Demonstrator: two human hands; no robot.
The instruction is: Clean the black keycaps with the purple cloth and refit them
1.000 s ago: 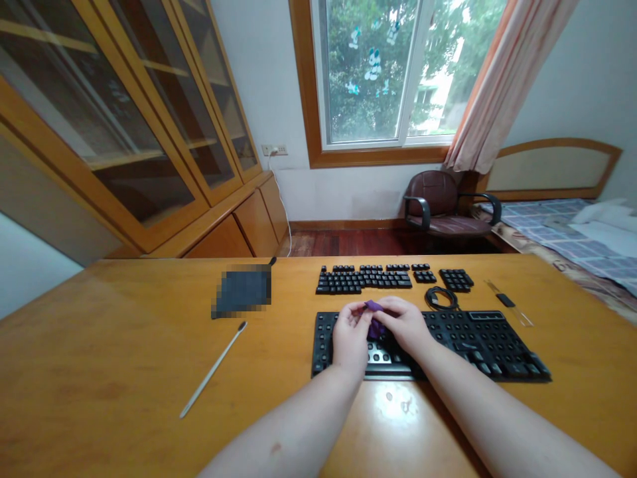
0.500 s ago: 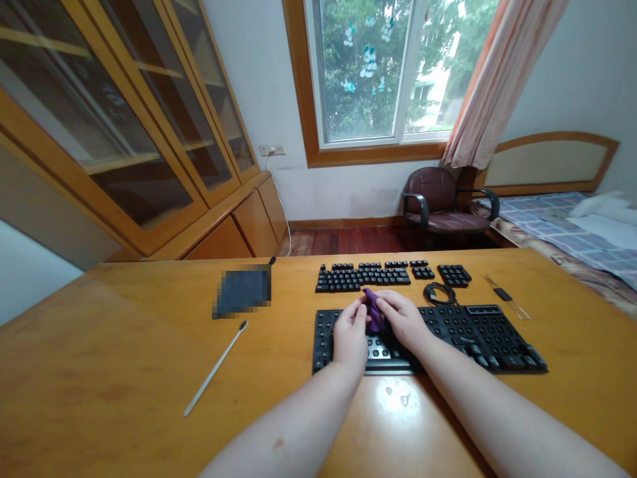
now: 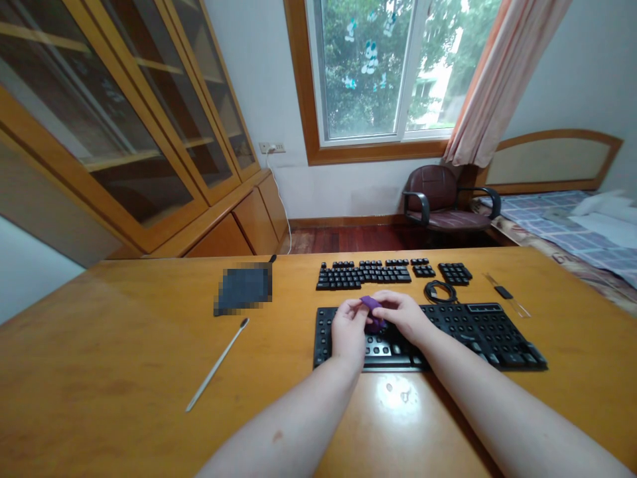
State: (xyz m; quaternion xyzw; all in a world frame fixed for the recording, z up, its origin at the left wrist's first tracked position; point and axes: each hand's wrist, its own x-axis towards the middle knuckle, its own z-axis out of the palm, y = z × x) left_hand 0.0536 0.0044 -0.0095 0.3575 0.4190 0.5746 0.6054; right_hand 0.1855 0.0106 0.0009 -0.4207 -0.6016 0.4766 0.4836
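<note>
A small purple cloth (image 3: pixel 374 316) is bunched between my two hands, over the left half of a black keyboard base (image 3: pixel 490 335). My left hand (image 3: pixel 349 332) pinches the cloth from the left side. From the right, my right hand (image 3: pixel 402 316) grips it with fingers curled and thumb pressed in. Most keycaps are off the base; a few remain along its lower right part. Behind it, the loose black keycaps (image 3: pixel 363 275) lie in rows laid out like a keyboard. What the cloth covers is hidden.
A coiled black cable (image 3: pixel 440 292) lies behind the base. To its right is a wire keycap puller (image 3: pixel 503 292). On the left of the wooden desk (image 3: pixel 124 345) are a long white-handled brush (image 3: pixel 216 365) and a pixelated dark item (image 3: pixel 245 287). A chair (image 3: pixel 440 199) stands beyond the desk.
The purple cloth has been turned and folded over between my fingers, its upper tip now lower. My right hand has shifted slightly over it. The keyboard base and loose keycaps stay put.
</note>
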